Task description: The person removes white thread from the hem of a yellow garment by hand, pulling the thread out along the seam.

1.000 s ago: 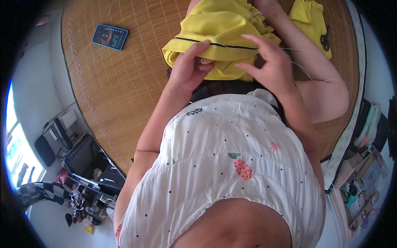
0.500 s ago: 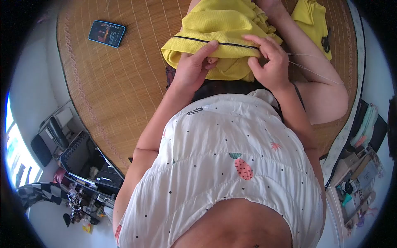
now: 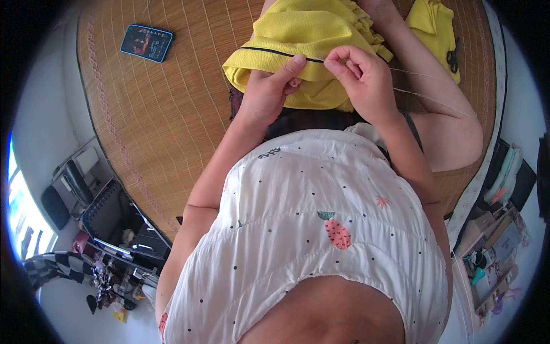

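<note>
Yellow ribbed cloth [image 3: 318, 28] lies bunched over my lap, with a thin dark strip [image 3: 269, 52] running along its folded edge. My left hand [image 3: 269, 92] grips that edge, thumb on top by the strip and fingers underneath. At the right end of the visible strip, my right hand [image 3: 364, 80] is closed in a pinch, its thumb and forefinger tips together. Whatever sits between those tips is too small to make out. Pale thread [image 3: 438, 75] trails from behind my right hand in a loop over my bent leg.
A phone [image 3: 146, 43] with a lit screen lies on the woven mat [image 3: 166, 120] at left. Another yellow cloth piece [image 3: 432, 34] rests at upper right, with black-handled scissors [image 3: 452, 59] on its edge. Cluttered shelves [image 3: 123, 235] stand beyond the mat's left side.
My right hand has moved slightly left along the dark strip, and its spread fingers have closed into a pinch. My left hand keeps its hold on the cloth.
</note>
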{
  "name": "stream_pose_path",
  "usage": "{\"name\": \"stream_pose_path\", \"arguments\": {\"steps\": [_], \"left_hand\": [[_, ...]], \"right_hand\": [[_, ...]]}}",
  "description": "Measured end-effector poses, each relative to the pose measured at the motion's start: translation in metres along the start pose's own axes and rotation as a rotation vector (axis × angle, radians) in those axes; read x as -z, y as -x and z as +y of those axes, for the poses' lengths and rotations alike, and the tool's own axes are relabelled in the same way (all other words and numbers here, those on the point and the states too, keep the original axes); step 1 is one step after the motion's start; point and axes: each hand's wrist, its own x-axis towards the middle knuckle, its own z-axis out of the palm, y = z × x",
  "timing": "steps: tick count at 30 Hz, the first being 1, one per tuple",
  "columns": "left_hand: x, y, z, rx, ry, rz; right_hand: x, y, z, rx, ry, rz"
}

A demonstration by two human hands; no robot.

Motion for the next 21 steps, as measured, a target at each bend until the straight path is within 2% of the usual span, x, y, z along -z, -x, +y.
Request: {"name": "stream_pose_path", "arguments": {"steps": [1,4,7,10,13,16,17,20,21], "left_hand": [[-0.001,0.0,0.0,0.005,-0.02,0.017],[-0.003,0.002,0.0,-0.008,-0.105,0.036],[-0.004,0.001,0.0,-0.002,-0.097,0.009],[-0.002,0.001,0.0,0.015,-0.021,-0.064],[-0.002,0.003,0.001,0.01,-0.053,-0.079],[-0.005,0.002,0.0,-0.027,-0.084,-0.035],[-0.006,0.001,-0.001,-0.046,-0.086,-0.015],[-0.002,0.001,0.003,0.016,-0.016,-0.087],[-0.003,0.001,0.003,0.025,0.003,-0.095]], "right_hand": [[0.001,0.001,0.0,-0.094,-0.068,-0.05],[0.003,-0.004,-0.005,-0.33,-0.689,-0.139],[0.009,-0.007,-0.004,-0.414,-0.853,-0.238],[-0.003,-0.007,-0.003,-0.182,-0.591,-0.094],[0.0,-0.003,-0.023,-0.075,-0.016,-0.107],[-0.009,0.005,-0.027,0.273,0.101,-0.08],[-0.007,0.008,-0.035,0.246,0.139,-0.086],[0.0,0.013,-0.028,0.172,0.036,0.079],[0.004,0.014,-0.023,0.025,0.055,0.083]]}}
